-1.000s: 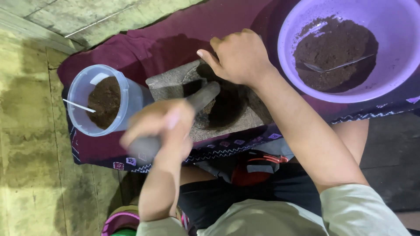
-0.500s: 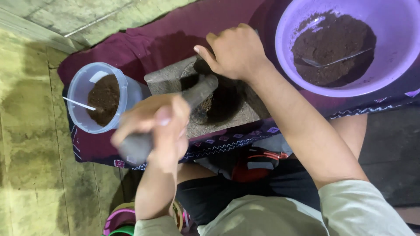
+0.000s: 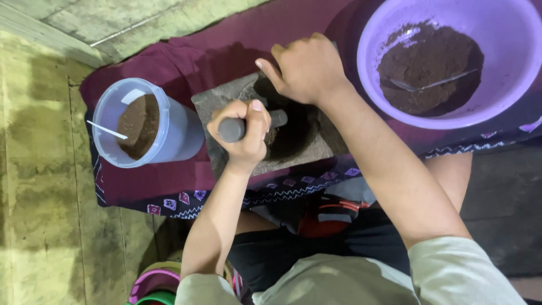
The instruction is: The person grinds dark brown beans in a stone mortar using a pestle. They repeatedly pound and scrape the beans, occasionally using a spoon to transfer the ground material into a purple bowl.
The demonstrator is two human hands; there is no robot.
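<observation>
A flat grey grinding stone (image 3: pixel 217 104) lies on a dark maroon cloth (image 3: pixel 186 53), with dark brown ground matter (image 3: pixel 291 135) on its middle. My left hand (image 3: pixel 243 133) is shut around a grey stone roller (image 3: pixel 231 129), which lies across the stone with its far end by the dark matter. My right hand (image 3: pixel 305 68) rests on the far part of the stone, fingers curled down into the dark matter; whether it holds anything is hidden.
A clear plastic jar (image 3: pixel 144 124) with brown powder and a thin white stick stands left of the stone. A purple bowl (image 3: pixel 508 96) of brown powder with a spoon sits at the upper right. Bare concrete floor (image 3: pixel 39 186) lies to the left.
My left hand has pushed the roller forward and to the right, from the stone's near left edge onto its middle. My right hand has stayed on the far side.
</observation>
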